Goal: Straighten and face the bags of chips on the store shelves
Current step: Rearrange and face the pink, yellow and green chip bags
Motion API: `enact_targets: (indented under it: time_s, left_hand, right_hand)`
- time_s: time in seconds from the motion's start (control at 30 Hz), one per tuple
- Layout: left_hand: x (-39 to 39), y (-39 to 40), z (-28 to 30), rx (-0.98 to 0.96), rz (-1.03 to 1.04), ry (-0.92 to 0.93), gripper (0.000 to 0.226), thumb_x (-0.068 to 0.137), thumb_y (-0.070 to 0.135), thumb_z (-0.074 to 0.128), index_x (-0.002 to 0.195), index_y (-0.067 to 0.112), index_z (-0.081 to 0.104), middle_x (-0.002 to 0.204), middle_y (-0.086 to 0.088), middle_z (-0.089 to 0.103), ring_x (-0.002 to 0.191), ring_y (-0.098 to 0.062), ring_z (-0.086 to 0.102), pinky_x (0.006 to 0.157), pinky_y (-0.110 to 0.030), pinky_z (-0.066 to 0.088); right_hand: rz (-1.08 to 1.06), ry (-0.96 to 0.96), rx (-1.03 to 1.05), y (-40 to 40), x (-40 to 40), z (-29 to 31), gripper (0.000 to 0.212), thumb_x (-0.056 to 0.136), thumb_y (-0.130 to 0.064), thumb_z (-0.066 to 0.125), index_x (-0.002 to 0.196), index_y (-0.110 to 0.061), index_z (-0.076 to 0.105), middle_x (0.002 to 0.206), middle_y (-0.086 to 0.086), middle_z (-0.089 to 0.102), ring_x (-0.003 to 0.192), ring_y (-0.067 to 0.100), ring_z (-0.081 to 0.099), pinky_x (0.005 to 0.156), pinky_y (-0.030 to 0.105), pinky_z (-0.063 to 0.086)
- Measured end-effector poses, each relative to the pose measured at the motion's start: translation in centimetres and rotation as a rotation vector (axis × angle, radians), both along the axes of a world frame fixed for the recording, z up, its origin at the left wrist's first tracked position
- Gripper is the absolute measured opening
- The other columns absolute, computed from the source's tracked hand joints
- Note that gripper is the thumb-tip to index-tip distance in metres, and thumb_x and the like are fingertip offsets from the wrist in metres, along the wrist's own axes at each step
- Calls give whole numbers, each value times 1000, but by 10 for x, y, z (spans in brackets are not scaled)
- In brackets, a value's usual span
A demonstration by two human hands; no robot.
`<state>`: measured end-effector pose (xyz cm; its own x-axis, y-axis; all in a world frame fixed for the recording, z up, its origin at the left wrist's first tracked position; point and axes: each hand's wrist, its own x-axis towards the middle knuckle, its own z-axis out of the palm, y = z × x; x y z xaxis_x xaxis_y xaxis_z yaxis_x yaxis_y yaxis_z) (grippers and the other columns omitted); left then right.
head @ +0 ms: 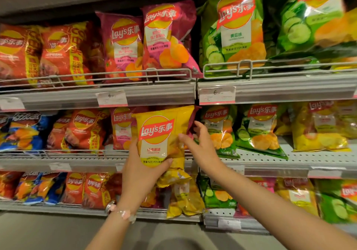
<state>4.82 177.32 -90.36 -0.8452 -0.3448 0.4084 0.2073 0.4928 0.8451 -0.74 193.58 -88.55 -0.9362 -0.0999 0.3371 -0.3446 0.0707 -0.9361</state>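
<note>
— What hangs on the shelf fronts?
— White price tags: one [112,98] under the upper left shelf, another [217,95] to its right.
— And along the edges?
— Wire rails [119,74], grey. A beaded bracelet [123,214] sits near the bottom.

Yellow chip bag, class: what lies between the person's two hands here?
In the head view, the yellow chip bag fills the gap: the left hand holds its lower end, while the right hand touches its right edge with straight fingers.
</note>
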Motion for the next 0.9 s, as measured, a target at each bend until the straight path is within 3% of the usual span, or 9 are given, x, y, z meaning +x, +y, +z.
enact_targets:
  time_s: [0.07,0.13,0.23,0.37,0.57,0.67,0.8,0.9]
  left_hand:
    - [-1,21,-4,-16,-17,-1,93,47,56,81,125,43,32,104,29,55,93,6,55,72,-21,46]
    - [-3,41,-9,-39,-11,11,94,45,58,78,126,45,31,103,28,56,93,2,57,72,-24,48]
    - [-3,72,-16,-75,-30,10,98,48,54,77,131,43,28,118,15,59,105,-11,59,85,-39,52]
    - [-4,113,-17,-178,-82,61,104,53,56,76,140,38,22,135,10,49,118,-14,52,92,-38,47]
    - [-12,177,-14,-240,-195,64,107,56,52,80,143,33,20,138,8,42,124,-16,46,96,-37,44]
    - [-16,217,-16,-320,-247,16,110,55,59,73,144,35,14,139,4,34,129,-20,38,101,-37,39]
    - [-19,272,-18,-404,-302,-60,118,55,70,68,148,29,9,138,2,33,130,-20,32,104,-33,30]
    - [-25,310,-15,-444,-363,-73,120,52,84,60,148,31,9,147,2,28,136,-18,28,111,-40,30]
  right_hand:
    - [89,-113,-74,6,9,2,88,73,-37,78,142,-21,25,126,-15,49,115,3,51,97,21,45]
    - [43,-118,-58,16,10,-1,91,62,-33,87,133,-26,30,131,-6,52,123,15,50,104,39,43]
    - [-40,-131,-50,33,14,-7,107,52,-34,91,137,-26,27,135,1,50,128,23,46,105,47,40]
    - [-174,-114,27,71,17,-11,118,48,-41,92,143,-24,23,136,2,46,128,22,44,104,47,41]
    - [-296,-74,53,142,21,-7,108,56,-40,88,142,-23,26,132,4,49,121,23,51,99,48,45]
    - [-347,-93,10,184,23,-12,88,59,-34,88,129,-26,34,127,1,54,116,21,55,97,48,47]
    - [-424,-119,4,243,22,-22,83,60,-31,88,124,-28,35,121,-1,59,111,20,58,95,43,49]
    - [-488,-158,13,288,17,-22,80,59,-33,88,118,-30,35,110,-7,61,104,16,60,89,34,49]
